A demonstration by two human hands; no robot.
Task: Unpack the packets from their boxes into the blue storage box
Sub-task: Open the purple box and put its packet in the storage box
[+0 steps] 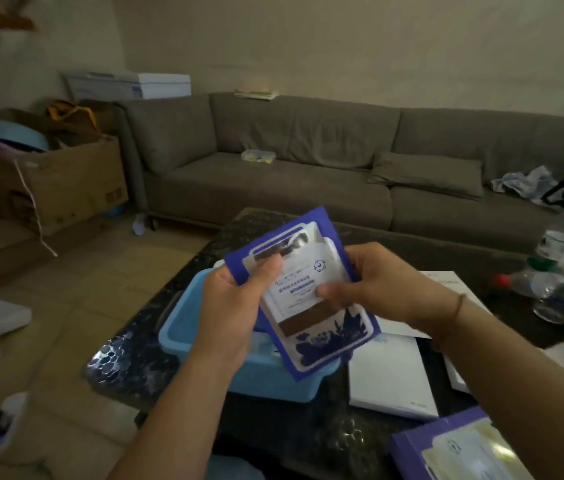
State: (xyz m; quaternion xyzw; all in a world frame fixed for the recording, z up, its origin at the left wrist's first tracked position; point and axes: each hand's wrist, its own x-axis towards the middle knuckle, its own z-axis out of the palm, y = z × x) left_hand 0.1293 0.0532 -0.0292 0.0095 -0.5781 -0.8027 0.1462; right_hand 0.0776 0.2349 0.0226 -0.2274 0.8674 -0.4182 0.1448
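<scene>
You hold a stack of flat foil packets (311,299), deep blue round the edges with white centre panels, a brown band low on the front one and dark blue flower-like print along its near edge. Below them sits a pale blue plastic storage box (183,337) on a glossy black table top (128,362) speckled with pale, bubble-like flecks. To the right lies a plain white flat box (391,379), and nearest on the right a violet-blue carton (446,452) with a cream-white panel. Across the far side runs a grey-brown fabric sofa (308,161). Far left stands a tan cardboard carton (66,188), and the floor (76,306) is beige tile.
</scene>
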